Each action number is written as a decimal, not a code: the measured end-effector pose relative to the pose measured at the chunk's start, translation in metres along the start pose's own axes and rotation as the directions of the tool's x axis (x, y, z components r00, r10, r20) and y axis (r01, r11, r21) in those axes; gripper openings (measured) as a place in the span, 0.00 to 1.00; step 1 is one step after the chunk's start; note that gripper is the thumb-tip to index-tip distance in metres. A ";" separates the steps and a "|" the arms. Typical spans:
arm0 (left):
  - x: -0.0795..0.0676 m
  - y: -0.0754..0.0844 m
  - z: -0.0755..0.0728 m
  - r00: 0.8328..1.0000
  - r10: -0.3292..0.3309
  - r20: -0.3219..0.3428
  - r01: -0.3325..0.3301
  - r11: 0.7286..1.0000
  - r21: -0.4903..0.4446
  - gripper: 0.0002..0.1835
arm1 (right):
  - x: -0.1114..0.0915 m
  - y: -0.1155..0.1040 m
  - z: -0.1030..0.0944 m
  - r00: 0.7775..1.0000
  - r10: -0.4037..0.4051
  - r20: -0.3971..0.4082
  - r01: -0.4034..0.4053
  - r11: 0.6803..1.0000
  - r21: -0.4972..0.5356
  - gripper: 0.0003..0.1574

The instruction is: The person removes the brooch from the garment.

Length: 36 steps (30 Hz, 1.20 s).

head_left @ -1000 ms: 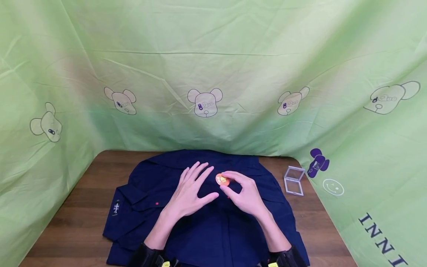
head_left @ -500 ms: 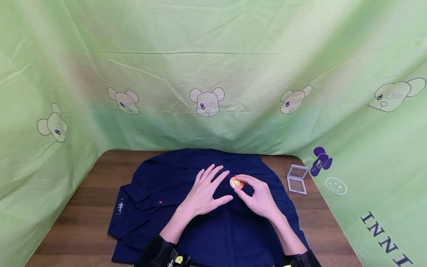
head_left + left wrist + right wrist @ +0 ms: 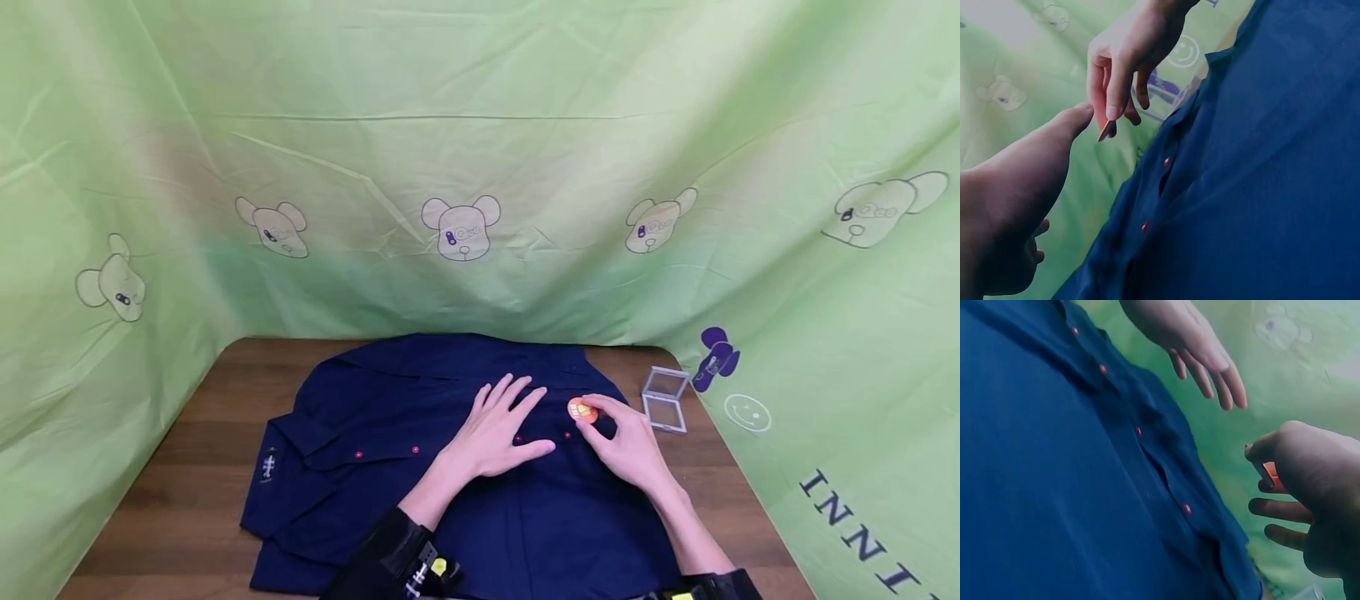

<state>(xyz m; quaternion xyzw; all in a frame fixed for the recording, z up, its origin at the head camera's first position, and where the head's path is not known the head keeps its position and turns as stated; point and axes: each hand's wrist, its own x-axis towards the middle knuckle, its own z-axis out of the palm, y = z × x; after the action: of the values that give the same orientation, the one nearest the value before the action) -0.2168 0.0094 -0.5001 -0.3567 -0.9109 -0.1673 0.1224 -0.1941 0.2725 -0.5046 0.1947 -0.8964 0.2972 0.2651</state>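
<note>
A dark navy button-up shirt point(image 3: 570, 517) with small red buttons lies spread over the table. Between thumb and fingers, my right hand point(image 3: 633, 442) pinches a round orange badge point(image 3: 579, 411) by its right edge, above the shirt's right part. The badge's printed yellow and white face shows in the head view; edge-on, it is a thin disc point(image 3: 1104, 132) in the left wrist view. My left hand point(image 3: 491, 433) is spread flat over the middle of the shirt, left of the badge. In the right wrist view its fingers point(image 3: 1200, 378) are straight and hold nothing.
An open clear square case point(image 3: 663, 398) stands at the table's right edge, just beyond the right hand. Brown wooden tabletop point(image 3: 187, 467) shows on both sides of the shirt. A green printed cloth point(image 3: 465, 150) hangs around the back and sides.
Both hands have moved right across the shirt, the right one still pinching the badge. More red buttons now show left of the left hand and between the hands.
</note>
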 end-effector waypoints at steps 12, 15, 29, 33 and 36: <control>0.023 0.022 0.014 0.995 0.015 0.100 -0.016 1.000 0.006 0.47 | -0.013 0.028 -0.023 0.994 0.098 -0.037 -0.101 0.991 -0.088 0.21; 0.026 0.027 0.016 0.994 0.013 0.113 -0.013 1.000 0.004 0.46 | -0.016 0.037 -0.028 0.992 0.118 -0.043 -0.122 0.987 -0.108 0.20; 0.034 0.042 0.020 0.993 0.044 0.108 -0.044 0.999 -0.004 0.45 | -0.030 0.084 -0.048 0.965 0.241 -0.105 -0.257 0.946 -0.197 0.20; 0.033 0.045 0.018 0.991 0.058 0.120 -0.058 0.998 -0.004 0.45 | -0.031 0.091 -0.051 0.960 0.259 -0.102 -0.276 0.938 -0.209 0.20; 0.034 0.047 0.019 0.990 0.069 0.123 -0.068 0.998 -0.010 0.45 | -0.031 0.096 -0.053 0.960 0.261 -0.101 -0.277 0.936 -0.218 0.20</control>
<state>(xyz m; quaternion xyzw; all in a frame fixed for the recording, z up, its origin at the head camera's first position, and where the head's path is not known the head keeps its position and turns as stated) -0.2105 0.0695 -0.4957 -0.3977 -0.9035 -0.1434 0.0704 -0.1996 0.3835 -0.5276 0.0276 -0.9330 0.2316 0.2742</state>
